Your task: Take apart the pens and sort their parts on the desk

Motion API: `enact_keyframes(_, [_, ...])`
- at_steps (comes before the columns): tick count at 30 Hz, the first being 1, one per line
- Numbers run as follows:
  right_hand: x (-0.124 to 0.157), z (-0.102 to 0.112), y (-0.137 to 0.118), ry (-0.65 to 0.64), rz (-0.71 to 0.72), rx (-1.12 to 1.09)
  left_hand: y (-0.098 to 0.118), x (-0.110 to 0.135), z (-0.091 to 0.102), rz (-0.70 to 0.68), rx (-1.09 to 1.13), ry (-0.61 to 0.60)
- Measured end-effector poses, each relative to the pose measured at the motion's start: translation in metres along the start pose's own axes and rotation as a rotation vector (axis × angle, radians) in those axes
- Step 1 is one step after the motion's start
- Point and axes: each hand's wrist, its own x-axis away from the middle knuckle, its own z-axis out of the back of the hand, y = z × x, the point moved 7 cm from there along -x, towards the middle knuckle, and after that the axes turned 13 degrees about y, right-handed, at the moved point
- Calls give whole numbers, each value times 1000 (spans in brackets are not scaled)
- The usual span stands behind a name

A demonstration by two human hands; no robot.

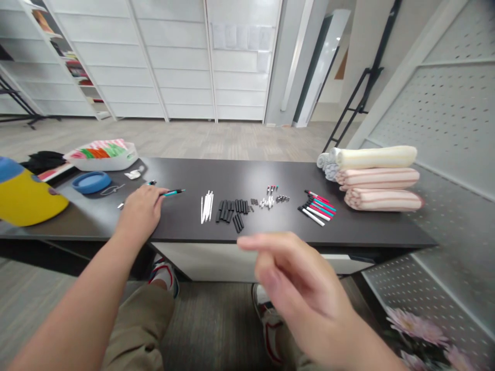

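Note:
My left hand (139, 209) rests on the dark table (193, 229), its fingers curled over a teal and black pen (172, 192) whose tip sticks out to the right. My right hand (301, 293) hangs in the air in front of the table edge, blurred, with fingers loosely stretched and nothing in it. On the table lie white pen tubes (207, 206), black pen barrels (232, 209), small pen parts (270, 198) and several finished pens (317, 206).
Rolled striped towels (377, 180) are stacked at the table's right end. At the left stand a white tray of coloured items (102, 153), a blue round lid (91, 182) and a yellow and blue object (23, 196). My knees and shoes show below.

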Motion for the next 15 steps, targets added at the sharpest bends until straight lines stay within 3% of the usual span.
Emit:
enact_keyframes(3, [-30, -19, 47, 18, -114, 161, 49, 5, 24, -169, 178, 68])
enact_keyframes(5, [-35, -33, 72, -33, -152, 249, 84, 13, 36, -268, 239, 77])
enact_keyframes(8, [-30, -45, 89, -77, -166, 251, 128, 30, 44, -414, 330, 40])
enact_keyframes(11, [-27, -48, 92, -88, -154, 246, 154, 47, 40, -489, 411, 15])
enact_keyframes(15, [-26, -46, 95, -51, -166, 257, 166, 58, 31, -511, 460, 13])
